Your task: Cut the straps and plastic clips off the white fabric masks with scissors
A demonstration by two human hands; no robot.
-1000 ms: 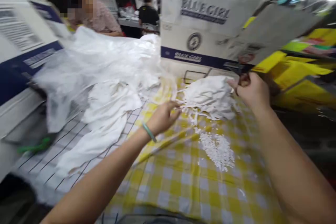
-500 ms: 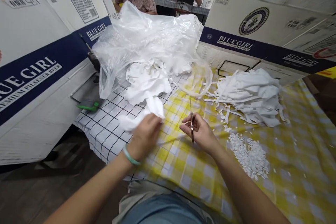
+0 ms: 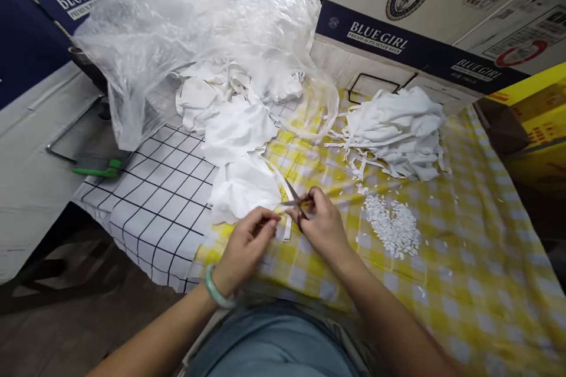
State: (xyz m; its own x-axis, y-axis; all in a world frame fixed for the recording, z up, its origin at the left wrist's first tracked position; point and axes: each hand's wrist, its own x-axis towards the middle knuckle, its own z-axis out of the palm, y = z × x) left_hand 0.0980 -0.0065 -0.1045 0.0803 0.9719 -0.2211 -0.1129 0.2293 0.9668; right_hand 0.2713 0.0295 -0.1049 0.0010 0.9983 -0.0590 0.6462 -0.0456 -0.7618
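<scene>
My right hand (image 3: 324, 225) grips small scissors (image 3: 292, 197), whose blades point up and left over a white strip. My left hand (image 3: 246, 247), a green bangle on its wrist, pinches the white strip (image 3: 287, 227) of a white fabric piece (image 3: 244, 188) lying at the seam of the yellow checked cloth (image 3: 442, 271). Both hands are close together near the table's front edge. A little to the right sits a heap of small white cut bits (image 3: 392, 225). Behind it lies a pile of trimmed white fabric pieces (image 3: 395, 129).
A large clear plastic bag (image 3: 194, 35) with more white pieces spills at the back left. A black-grid white cloth (image 3: 154, 200) covers the table's left part. Blue Girl cartons (image 3: 424, 17) wall the back and left. A green-handled tool (image 3: 97, 168) lies at the left.
My left hand has drawn a white piece toward me and now pinches its strip. The right hand turned the scissors from upright to pointing left at the strip. The view tilted down.
</scene>
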